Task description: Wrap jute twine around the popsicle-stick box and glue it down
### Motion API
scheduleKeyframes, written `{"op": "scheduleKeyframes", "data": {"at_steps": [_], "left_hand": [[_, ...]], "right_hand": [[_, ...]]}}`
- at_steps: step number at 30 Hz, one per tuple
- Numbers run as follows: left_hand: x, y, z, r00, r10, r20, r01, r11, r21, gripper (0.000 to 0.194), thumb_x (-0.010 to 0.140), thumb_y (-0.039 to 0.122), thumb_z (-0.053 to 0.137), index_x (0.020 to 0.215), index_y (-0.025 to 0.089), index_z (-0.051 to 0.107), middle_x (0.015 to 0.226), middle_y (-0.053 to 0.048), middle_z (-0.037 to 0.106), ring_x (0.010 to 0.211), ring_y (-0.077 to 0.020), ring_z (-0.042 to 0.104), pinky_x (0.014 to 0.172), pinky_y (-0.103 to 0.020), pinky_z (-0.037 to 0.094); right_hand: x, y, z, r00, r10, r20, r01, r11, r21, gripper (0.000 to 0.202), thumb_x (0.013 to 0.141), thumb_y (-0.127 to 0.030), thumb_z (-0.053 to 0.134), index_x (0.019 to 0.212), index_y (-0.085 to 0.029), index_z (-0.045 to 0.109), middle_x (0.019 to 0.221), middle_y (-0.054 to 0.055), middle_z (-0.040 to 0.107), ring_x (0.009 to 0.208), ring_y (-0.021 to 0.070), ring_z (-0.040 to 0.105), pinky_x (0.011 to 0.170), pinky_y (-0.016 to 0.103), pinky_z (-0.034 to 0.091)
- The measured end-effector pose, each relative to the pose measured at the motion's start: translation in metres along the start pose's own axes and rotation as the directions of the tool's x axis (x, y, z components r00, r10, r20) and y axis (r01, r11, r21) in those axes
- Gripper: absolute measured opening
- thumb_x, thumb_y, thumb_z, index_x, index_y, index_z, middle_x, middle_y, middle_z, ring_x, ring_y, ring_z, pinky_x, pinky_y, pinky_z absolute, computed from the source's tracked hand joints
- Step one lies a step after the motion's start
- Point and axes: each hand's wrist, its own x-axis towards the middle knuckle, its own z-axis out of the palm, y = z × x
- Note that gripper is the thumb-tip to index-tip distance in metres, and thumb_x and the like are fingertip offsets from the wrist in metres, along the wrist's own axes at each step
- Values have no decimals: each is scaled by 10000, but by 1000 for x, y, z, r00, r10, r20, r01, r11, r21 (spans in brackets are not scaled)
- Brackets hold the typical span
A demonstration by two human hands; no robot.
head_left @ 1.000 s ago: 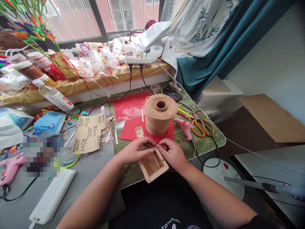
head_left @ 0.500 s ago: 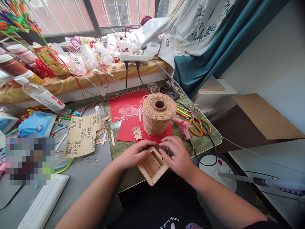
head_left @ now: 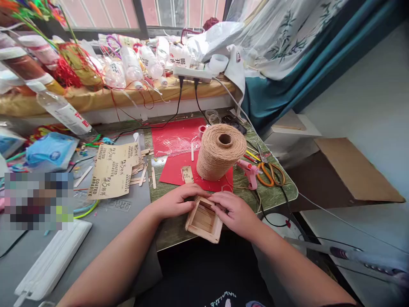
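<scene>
Head view: the open rectangular pale-wood box (head_left: 203, 219) had been turned. It was clamped, seemingly steadied, by left hand (head_left: 177, 201) and right hand (head_left: 234, 212) fingers.

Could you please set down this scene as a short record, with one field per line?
Left hand: holding the wooden box at its left far corner, left hand
Right hand: on the box's right far corner, right hand
Box: open side up, slatted inside
Beyond box: twine spool on red sheet
Right of spool: pink glue gun, orange-handled scissors
Left of spool: sandpaper sheet
Windowsill: white power strip
</scene>
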Motion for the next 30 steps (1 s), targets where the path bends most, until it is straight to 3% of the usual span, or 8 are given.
{"op": "scheduleKeyframes", "data": {"at_steps": [6,10,14,20,23,25,27,30], "left_hand": [[-3,-1,-2,998,55,-22,-52,994,94,361,991,298,559,1331,249,670,1198,-110,693,1124,-272,630,1033,-411,486],[-2,-8,3,999,26,-38,-26,1000,3,332,1028,369,540,1281,219,693,1207,-115,711,1126,-264,648,1036,-388,481],[2,-16,10,982,-140,-128,120,980,-158,385,1078,425,446,1165,202,747,1151,-91,747,1092,-239,672,1017,-352,479],[6,-23,23,885,-401,-237,284,867,-409,382,994,524,603,997,176,760,976,-59,745,907,-199,670,870,-309,500],[8,-23,29,853,-467,-231,281,786,-551,338,933,510,695,954,174,724,925,-44,732,834,-176,661,816,-299,501],[9,-20,31,837,-488,-249,267,760,-593,320,913,492,720,949,175,711,922,-44,732,824,-172,663,809,-301,504],[10,-18,33,829,-489,-270,266,771,-579,313,915,485,712,937,173,715,918,-48,732,822,-173,662,806,-303,506],[10,-15,32,825,-483,-293,270,792,-547,318,918,490,699,916,173,716,895,-49,731,797,-173,657,784,-304,508]], "right_hand": [[-1,-3,8,994,66,-91,-65,998,16,164,991,-211,626,1132,-249,701,1090,83,744,1019,249,706,918,402,577],[-5,1,11,988,104,-111,-102,995,22,141,983,-235,647,1114,-257,694,1069,76,733,1006,251,700,896,397,573],[-4,3,10,991,87,-106,-84,996,37,142,985,-240,647,1120,-254,689,1081,80,730,1027,253,696,922,409,571],[-23,7,7,972,87,-218,-91,996,-6,204,955,-268,711,1157,-261,677,1121,82,718,1070,265,681,964,438,563],[-39,20,-1,893,55,-448,-114,988,-106,212,932,-227,706,1138,-259,671,1110,84,684,1066,275,667,976,477,547],[-47,34,-11,764,24,-645,-175,970,-170,254,899,-233,719,1142,-244,646,1133,97,644,1084,290,647,950,493,547],[-50,51,-22,650,22,-760,-265,943,-200,354,864,-280,744,1185,-226,605,1205,123,597,1140,315,619,922,496,552],[-51,77,-36,624,110,-774,-391,901,-188,540,822,-384,787,1276,-212,550,1300,151,553,1159,320,608,907,487,558]]}}
